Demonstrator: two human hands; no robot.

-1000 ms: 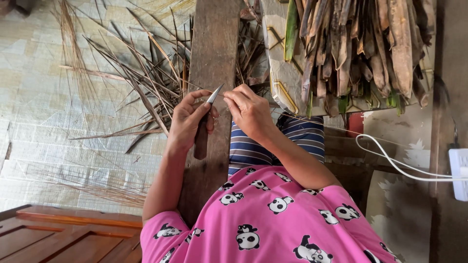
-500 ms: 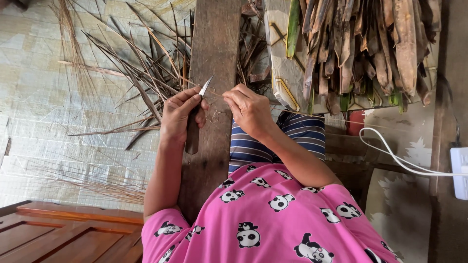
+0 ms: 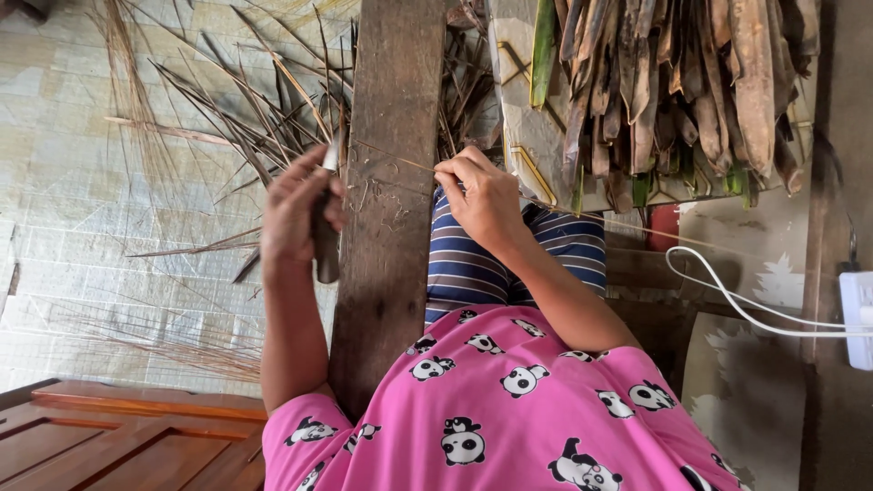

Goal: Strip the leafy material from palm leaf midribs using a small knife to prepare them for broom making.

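Head view: My left hand point(image 3: 296, 214) is closed around a small knife point(image 3: 325, 238), fingers wrapped tight on its dark handle, the blade tip showing just above my knuckles. My right hand point(image 3: 486, 200) pinches a thin leaf midrib point(image 3: 400, 160) between thumb and fingertips. The pale sliver runs from those fingers across the wooden plank point(image 3: 391, 82) towards the knife, and its far end trails back past my wrist to the right.

Fine curled shavings point(image 3: 386, 195) lie on the plank between my two hands, so by my judgement part of this midrib has already been scraped. Beyond my left fingers, dry leaf strips point(image 3: 245, 118) litter the tiled floor point(image 3: 73, 182), which looks like stock already stripped. Beyond my right fingers, a thick bundle of dried leaves point(image 3: 673, 82) rests on a pale surface point(image 3: 527, 136), and I judge that much is left to work through.

A striped cloth point(image 3: 473, 268) lies under my right wrist. A white cable point(image 3: 727, 300) runs well off to the right, to a socket point(image 3: 855, 318).
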